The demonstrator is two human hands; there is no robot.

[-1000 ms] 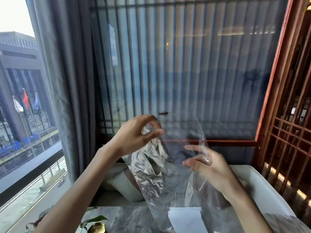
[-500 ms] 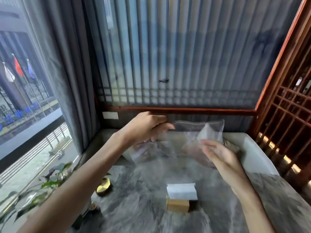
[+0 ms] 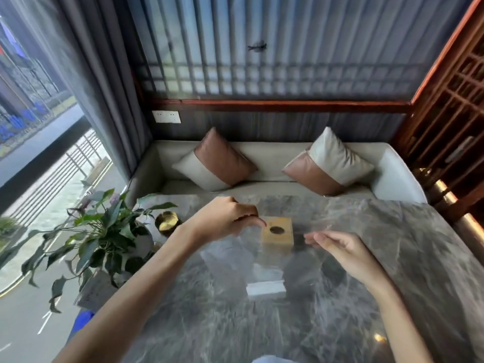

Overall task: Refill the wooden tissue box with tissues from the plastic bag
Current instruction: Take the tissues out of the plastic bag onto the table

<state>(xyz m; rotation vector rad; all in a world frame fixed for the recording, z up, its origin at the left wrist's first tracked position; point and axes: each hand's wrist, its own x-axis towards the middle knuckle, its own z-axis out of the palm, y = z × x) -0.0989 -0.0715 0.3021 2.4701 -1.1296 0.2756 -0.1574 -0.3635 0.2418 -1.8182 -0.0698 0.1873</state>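
The wooden tissue box (image 3: pixel 277 233), pale with a round hole on top, stands on the grey marble table (image 3: pixel 392 258). A clear plastic bag (image 3: pixel 235 258) hangs blurred between my hands in front of the box. My left hand (image 3: pixel 225 218) pinches its left top edge just left of the box. At the right of the box, my right hand (image 3: pixel 337 247) pinches the other edge between thumb and fingers. A white tissue stack (image 3: pixel 265 288) shows low behind the film, nearer to me than the box. Whether it lies in the bag or on the table is unclear.
A potted plant (image 3: pixel 99 231) and a round brass dish (image 3: pixel 167 222) stand at the table's left edge. Behind the table is a pale sofa (image 3: pixel 392 176) with two cushions. A wooden lattice screen (image 3: pixel 450 106) rises at the right, and a window with a curtain is at the left.
My view has tilted down from the window to the table. Both hands came down with the bag, from chest height to just above the wooden box.
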